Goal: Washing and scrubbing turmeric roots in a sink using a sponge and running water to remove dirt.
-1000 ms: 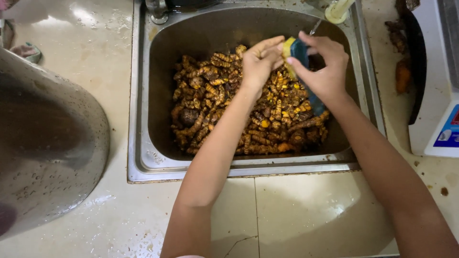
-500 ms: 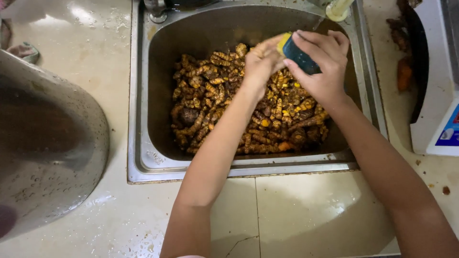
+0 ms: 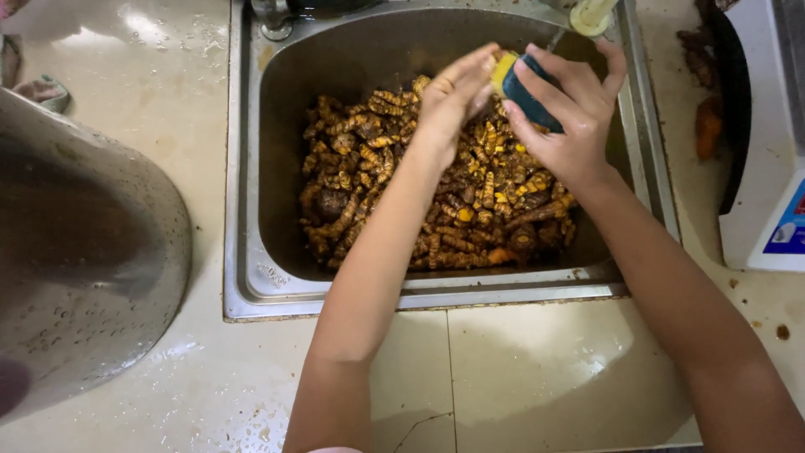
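White box-shaped appliance at right edge on the counter, blue-and-red label at its lower corner. Right hand over the sink, fingers curled around a yellow-and-dark-blue sponge. Left hand just beside it, fingertips pinched together at the sponge's yellow end; what it pinches I can't tell. Both forearms reach in above a pile of brown-orange roots. Big steel bowl at left.

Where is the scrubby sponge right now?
The blue and yellow scrubbing sponge is in the right hand, held over the back right part of the steel sink, above the pile of turmeric roots and right beside the left hand.
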